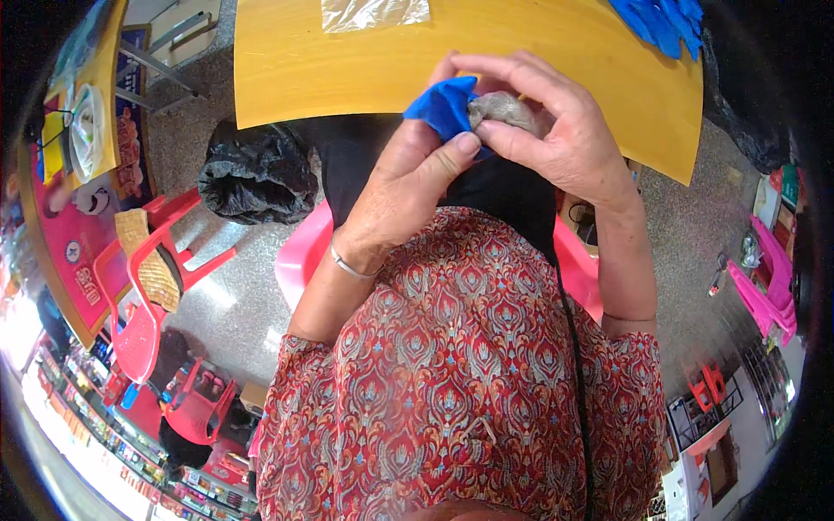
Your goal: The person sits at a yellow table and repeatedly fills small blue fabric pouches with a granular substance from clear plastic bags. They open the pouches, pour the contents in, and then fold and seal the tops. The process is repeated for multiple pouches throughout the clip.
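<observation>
Both hands are raised together over the near edge of a yellow table [330, 69]. In my left hand [401, 178], thumb and fingers pinch a small piece of blue fabric [445, 106], bunched with a corner sticking up. My right hand [569, 130] curls around a crumpled greyish wad [508, 111], its thumb pressed against the near side. The wad meets the blue fabric between the hands; whether it is partly inside cannot be made out. Its material is unclear.
A clear plastic bag [373, 12] lies at the table's far side, and blue fabric pieces [662, 24] sit at its far right corner. A black plastic bag [259, 178] stands on the floor at left, near a red plastic chair [143, 286]. Pink chairs [764, 278] are at right.
</observation>
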{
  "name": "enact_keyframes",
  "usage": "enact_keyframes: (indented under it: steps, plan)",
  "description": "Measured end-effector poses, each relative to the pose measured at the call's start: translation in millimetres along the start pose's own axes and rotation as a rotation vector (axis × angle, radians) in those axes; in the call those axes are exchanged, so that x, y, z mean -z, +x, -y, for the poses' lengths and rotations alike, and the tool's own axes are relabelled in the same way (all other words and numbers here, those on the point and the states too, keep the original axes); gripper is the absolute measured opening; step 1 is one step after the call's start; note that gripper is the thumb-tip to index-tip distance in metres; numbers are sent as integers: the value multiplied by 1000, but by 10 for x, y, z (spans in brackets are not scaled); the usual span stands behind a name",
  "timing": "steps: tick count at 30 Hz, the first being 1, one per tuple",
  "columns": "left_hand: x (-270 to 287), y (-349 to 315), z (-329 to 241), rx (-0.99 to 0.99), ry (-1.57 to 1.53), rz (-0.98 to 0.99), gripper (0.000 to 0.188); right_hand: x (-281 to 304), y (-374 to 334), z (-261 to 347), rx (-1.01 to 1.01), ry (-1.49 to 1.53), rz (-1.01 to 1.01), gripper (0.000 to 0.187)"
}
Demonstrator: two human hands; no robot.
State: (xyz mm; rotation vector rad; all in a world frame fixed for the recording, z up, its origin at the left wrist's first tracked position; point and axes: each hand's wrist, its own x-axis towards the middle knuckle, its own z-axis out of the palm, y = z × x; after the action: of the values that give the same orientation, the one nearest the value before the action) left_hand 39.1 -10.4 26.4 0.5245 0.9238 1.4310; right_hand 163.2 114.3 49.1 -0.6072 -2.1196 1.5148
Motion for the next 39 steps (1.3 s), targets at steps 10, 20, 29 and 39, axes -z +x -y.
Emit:
enact_keyframes:
  steps: [10, 20, 29, 39]
  plan:
    - [-97, 32, 91, 37, -144, -146, 53, -90, -47, -241, -48, 65, -129, 21]
    - [-11, 130, 33, -729, 1080, -522, 26, -126, -25, -315, -285, 360, -185, 25]
    - [-6, 246, 68, -643, 1107, -434, 14, -132, 5, -384, -257, 508, -190, 27]
    - [-67, 247, 134, -823, 1148, -381, 15, -212, 42, -440, -291, 281, -264, 28]
